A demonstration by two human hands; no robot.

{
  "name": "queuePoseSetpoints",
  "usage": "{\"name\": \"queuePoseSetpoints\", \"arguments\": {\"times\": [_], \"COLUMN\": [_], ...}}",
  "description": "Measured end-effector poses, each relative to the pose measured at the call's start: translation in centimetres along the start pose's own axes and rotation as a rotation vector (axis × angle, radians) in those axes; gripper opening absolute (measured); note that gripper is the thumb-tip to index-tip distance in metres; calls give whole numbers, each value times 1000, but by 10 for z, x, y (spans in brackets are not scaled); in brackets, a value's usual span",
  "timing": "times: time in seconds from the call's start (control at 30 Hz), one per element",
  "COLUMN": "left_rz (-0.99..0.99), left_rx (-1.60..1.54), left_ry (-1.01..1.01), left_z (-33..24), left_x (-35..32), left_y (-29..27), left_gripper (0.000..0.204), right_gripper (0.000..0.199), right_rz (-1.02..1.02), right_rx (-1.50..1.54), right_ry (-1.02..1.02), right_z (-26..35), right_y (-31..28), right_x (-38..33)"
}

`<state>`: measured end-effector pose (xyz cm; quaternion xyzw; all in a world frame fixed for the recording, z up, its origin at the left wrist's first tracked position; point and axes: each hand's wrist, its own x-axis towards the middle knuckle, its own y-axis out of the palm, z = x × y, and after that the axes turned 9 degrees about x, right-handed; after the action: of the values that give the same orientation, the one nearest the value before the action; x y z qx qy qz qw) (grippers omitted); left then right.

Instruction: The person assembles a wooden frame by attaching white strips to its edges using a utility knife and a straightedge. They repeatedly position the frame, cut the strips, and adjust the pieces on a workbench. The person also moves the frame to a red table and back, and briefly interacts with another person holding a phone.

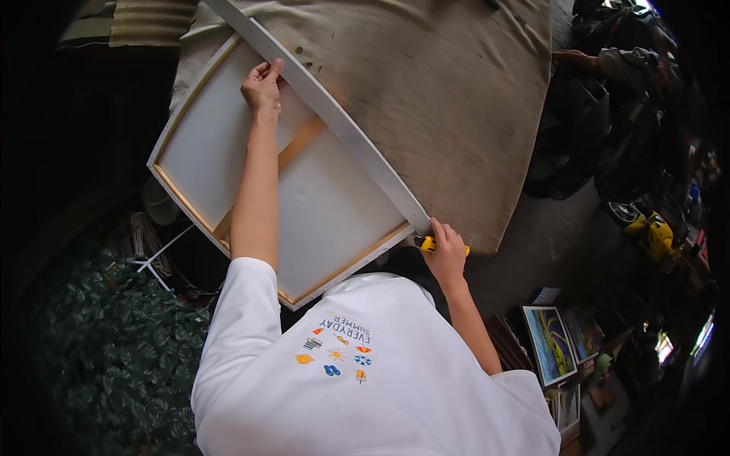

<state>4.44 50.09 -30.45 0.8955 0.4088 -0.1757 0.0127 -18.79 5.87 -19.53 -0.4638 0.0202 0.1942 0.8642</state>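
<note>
A canvas on a wooden stretcher frame (220,137) rests back side up, one corner toward my body. Along its far right side runs a long white strip (334,118), which reaches past the frame at the upper left. My left hand (263,85) is closed, thumb and fingers pinching the strip's inner edge. At the strip's near end, my right hand (447,254) is curled round a yellow-handled cutter (430,244), with fingertips touching the strip. Most of the cutter is hidden by the hand, and its blade cannot be made out.
A stained beige cloth (449,91) covers the work surface under the frame. Dark green leafy foliage (114,357) stands at the lower left. Framed pictures (549,346) lean at the lower right, and a yellow object (654,239) lies farther right. Another person's arm (576,58) shows at the upper right.
</note>
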Motion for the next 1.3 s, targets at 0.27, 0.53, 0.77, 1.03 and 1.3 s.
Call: {"name": "queuePoseSetpoints", "arguments": {"times": [0.27, 0.53, 0.77, 1.03, 1.3], "left_rz": [16, -16, -15, -1, 21], "left_rx": [-71, -16, -23, 14, 60], "left_ry": [-42, 20, -46, -47, -68], "left_z": [-11, -2, -9, -7, -11], "left_x": [4, 11, 2, 9, 7], "left_y": [7, 2, 5, 0, 2], "left_gripper": [32, 36, 40, 43, 38], "right_gripper": [75, 73, 70, 67, 63], "right_rz": [-10, -10, -28, 11, 10], "right_rx": [-29, -19, 23, -31, -43], "right_ry": [11, 7, -11, 14, 23], "right_z": [-3, -1, -2, 1, 4], "right_y": [8, 7, 12, -2, -4], "right_x": [7, 7, 4, 7, 9]}}
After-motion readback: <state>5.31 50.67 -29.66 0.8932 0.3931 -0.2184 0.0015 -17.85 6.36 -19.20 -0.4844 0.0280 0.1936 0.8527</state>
